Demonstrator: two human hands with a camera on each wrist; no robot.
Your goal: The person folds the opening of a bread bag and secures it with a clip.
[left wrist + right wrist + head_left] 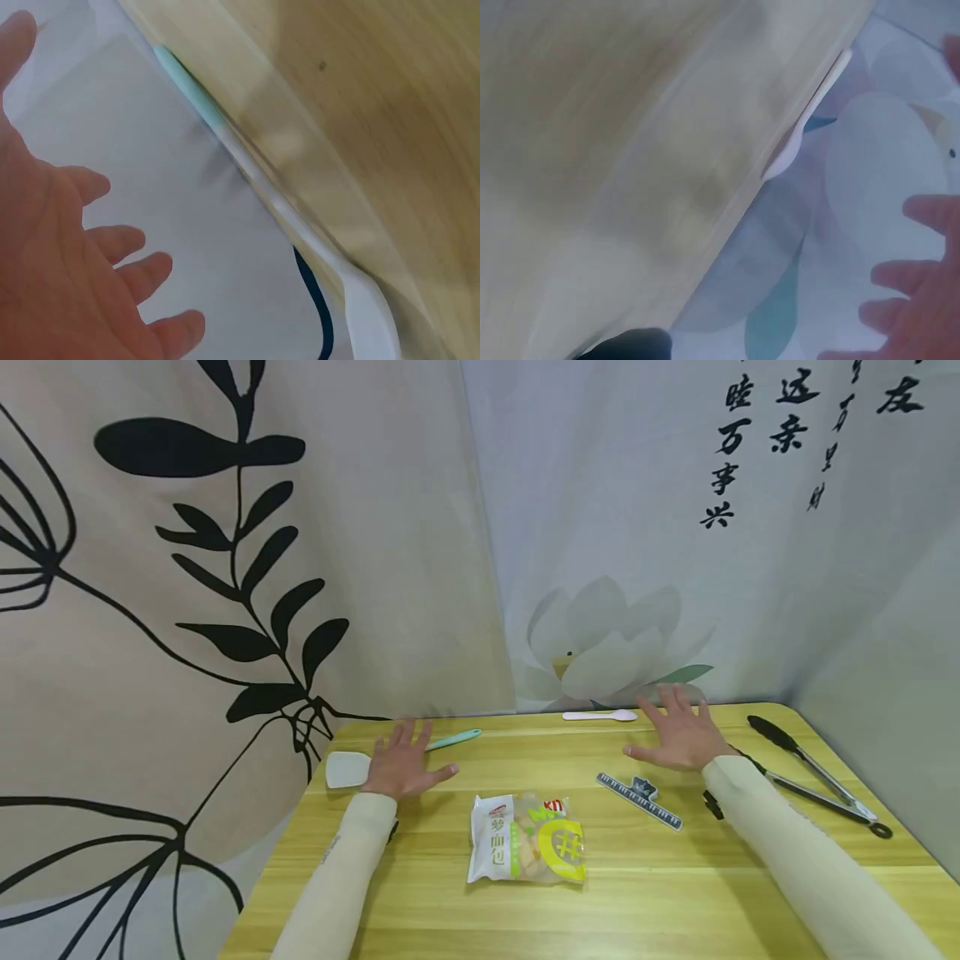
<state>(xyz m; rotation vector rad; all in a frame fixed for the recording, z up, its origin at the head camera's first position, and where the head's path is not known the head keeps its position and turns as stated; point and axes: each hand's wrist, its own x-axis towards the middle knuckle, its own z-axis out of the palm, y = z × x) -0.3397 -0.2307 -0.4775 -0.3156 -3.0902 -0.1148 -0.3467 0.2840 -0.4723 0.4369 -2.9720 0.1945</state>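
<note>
My left hand point(405, 767) is held over the far left of the table with fingers spread, holding nothing. It overlaps a spatula with a white blade point(347, 770) and a teal handle point(454, 740), hiding its middle in the head view. In the left wrist view the spatula point(277, 199) lies along the table edge, apart from the spread fingers. Out over the far right, my right hand point(681, 733) has its fingers fanned and nothing in it. A pale pink spoon point(600, 715) lies left of it at the back edge, seen also in the right wrist view point(810, 116).
A bread bag point(527, 839) in clear, white and yellow plastic lies mid-table. To its right is a dark ruler-like strip with a clip point(640, 797). Metal tongs point(825, 777) with black ends rest on the right side. A printed curtain point(405, 568) hangs behind the table.
</note>
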